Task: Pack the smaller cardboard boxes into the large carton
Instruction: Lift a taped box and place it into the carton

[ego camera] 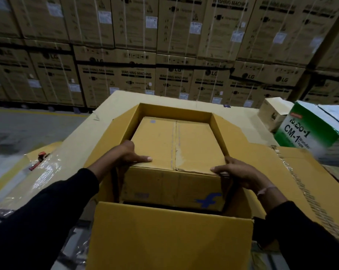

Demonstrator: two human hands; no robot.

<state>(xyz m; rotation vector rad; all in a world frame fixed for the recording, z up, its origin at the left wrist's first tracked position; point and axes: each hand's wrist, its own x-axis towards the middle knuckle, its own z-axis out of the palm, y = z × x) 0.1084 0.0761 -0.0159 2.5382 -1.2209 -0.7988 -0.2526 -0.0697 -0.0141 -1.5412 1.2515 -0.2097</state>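
While the smaller box [176, 152] is sitting half-sunk at frame centre in the large carton [170, 236], long axis running away from the viewer, the left hand [126, 152] and right hand [236, 172] are gripping its near corners, equally close.

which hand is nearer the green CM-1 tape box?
Right. The right hand grips the smaller box's right edge, below-left of the green CM-1 tape box; the left hand holds the opposite edge, farther away.

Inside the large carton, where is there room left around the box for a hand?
Bare floor shows only between the smaller box and the large carton's far wall. The sides are tight: the left hand and right hand squeeze between box and carton walls.
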